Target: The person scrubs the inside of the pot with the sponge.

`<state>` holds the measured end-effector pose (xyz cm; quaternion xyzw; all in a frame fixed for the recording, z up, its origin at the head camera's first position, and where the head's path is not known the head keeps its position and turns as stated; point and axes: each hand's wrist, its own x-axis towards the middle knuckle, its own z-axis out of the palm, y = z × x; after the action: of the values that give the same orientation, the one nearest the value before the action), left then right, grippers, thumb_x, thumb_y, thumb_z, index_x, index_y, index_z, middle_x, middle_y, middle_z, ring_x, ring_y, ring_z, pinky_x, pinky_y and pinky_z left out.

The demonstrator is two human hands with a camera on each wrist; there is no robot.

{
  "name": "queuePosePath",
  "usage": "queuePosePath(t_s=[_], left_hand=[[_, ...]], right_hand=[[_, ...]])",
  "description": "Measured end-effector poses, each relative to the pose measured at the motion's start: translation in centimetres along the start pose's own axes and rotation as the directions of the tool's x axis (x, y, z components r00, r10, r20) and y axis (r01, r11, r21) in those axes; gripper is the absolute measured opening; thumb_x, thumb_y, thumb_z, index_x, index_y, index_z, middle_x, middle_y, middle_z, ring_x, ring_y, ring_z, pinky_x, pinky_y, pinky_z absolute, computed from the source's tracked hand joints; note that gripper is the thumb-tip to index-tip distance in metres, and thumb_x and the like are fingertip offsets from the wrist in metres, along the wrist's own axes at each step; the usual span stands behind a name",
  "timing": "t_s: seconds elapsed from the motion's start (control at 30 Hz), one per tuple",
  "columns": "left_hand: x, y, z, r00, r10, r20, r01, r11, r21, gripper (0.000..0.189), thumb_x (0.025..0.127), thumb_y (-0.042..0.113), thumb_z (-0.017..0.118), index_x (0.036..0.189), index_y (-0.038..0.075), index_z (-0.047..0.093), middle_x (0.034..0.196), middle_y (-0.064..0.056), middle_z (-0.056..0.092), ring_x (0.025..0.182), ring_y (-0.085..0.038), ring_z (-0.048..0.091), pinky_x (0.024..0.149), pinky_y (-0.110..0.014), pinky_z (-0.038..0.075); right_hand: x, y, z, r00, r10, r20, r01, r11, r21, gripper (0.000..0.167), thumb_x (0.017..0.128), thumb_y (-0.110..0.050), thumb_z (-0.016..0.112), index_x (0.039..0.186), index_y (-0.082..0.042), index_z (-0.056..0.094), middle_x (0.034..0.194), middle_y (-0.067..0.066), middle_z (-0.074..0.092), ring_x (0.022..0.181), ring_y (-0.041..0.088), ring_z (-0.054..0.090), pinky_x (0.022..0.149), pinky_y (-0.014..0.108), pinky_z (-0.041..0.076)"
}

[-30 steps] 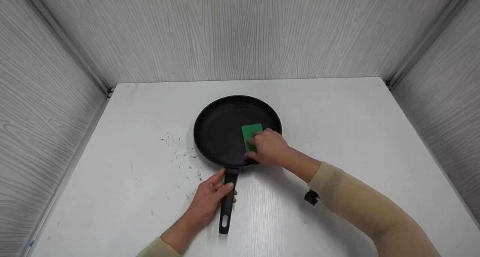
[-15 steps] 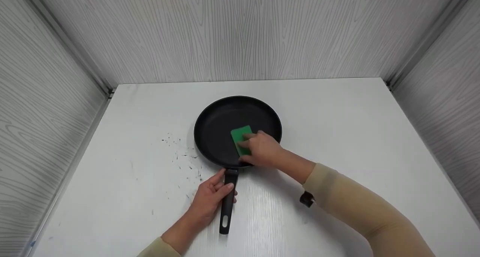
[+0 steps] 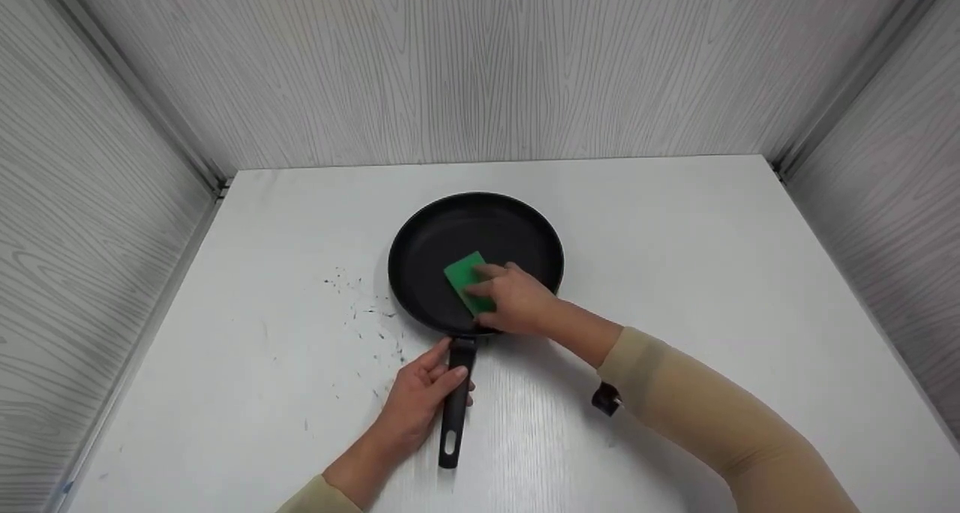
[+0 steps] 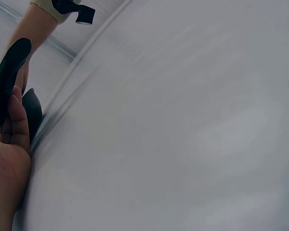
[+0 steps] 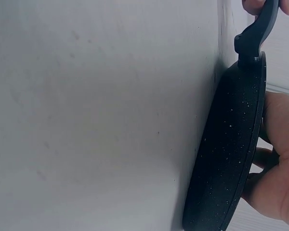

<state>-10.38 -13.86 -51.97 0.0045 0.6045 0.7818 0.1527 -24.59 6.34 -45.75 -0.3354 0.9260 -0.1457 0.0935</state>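
Note:
A black frying pan [image 3: 431, 235] sits on the white table, its handle [image 3: 452, 423] pointing toward the person. My left hand [image 3: 416, 400] grips that handle near the pan's rim, thumb on top. Inside the pan, right of its lower middle, my right hand [image 3: 517, 301] holds a flat green sponge [image 3: 461, 271] against the bottom with spread, bent fingers; part of the sponge is hidden under them. The right wrist view shows the pan's speckled outer wall [image 5: 226, 139], with the right hand [image 5: 282, 159] reaching over the rim. The left wrist view shows the left hand's fingers [image 4: 19, 120] at the handle.
Dark specks and smudges [image 3: 367, 310] mark the white table [image 3: 675, 273] left of the pan. Grey wood-grain panels [image 3: 480, 63] enclose the table at the back and both sides. A small black camera [image 3: 606, 399] hangs below the right sleeve.
My right hand has slid the green sponge leftward across the pan bottom and turned it slightly anticlockwise. The left hand and the pan have stayed in place.

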Motion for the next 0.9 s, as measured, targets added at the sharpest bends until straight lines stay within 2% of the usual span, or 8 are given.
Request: queuePosePath(t_s=[0.13,0.27,0.6,0.9], left_hand=[[0.0,-0.1,0.0,1.0,0.005,0.002,-0.005,1.0,-0.006,0.078,0.104,0.014,0.07,0.166,-0.004,0.024,0.1,-0.012,0.075,0.08,-0.018,0.073,0.082,-0.03,0.059],[-0.1,-0.1,0.0,1.0,0.011,0.011,-0.011,1.0,-0.02,0.079,0.105,0.014,0.069,0.165,-0.006,0.022,0.097,-0.009,0.076,0.079,-0.016,0.073,0.079,-0.029,0.059],[-0.1,-0.1,0.0,1.0,0.003,0.01,-0.003,1.0,-0.03,0.08,0.105,0.014,0.069,0.166,-0.005,0.021,0.095,-0.007,0.076,0.078,-0.016,0.073,0.079,-0.028,0.059],[0.0,0.0,0.1,1.0,0.016,-0.004,-0.016,1.0,-0.014,0.079,0.105,0.013,0.069,0.165,-0.006,0.022,0.093,-0.009,0.076,0.077,-0.017,0.073,0.079,-0.029,0.059]], right_hand=[[-0.1,-0.1,0.0,0.999,0.035,0.012,-0.036,0.999,0.03,0.053,0.098,-0.034,0.078,0.148,-0.019,0.066,0.163,0.027,0.039,0.142,0.046,0.048,0.111,0.05,0.048],[-0.1,0.0,0.0,0.999,0.038,0.005,-0.039,0.997,0.068,0.051,0.098,-0.03,0.078,0.147,-0.018,0.067,0.158,0.032,0.043,0.138,0.045,0.052,0.107,0.051,0.051],[-0.5,1.3,-0.3,0.994,0.064,-0.086,-0.051,0.988,0.147,0.052,0.093,-0.024,0.076,0.144,-0.02,0.07,0.157,0.023,0.049,0.139,0.038,0.052,0.105,0.046,0.052],[-2.1,3.3,-3.5,0.974,0.092,-0.207,-0.046,0.975,0.215,0.048,0.094,-0.023,0.074,0.142,-0.02,0.071,0.162,0.018,0.045,0.14,0.036,0.049,0.104,0.05,0.052]])
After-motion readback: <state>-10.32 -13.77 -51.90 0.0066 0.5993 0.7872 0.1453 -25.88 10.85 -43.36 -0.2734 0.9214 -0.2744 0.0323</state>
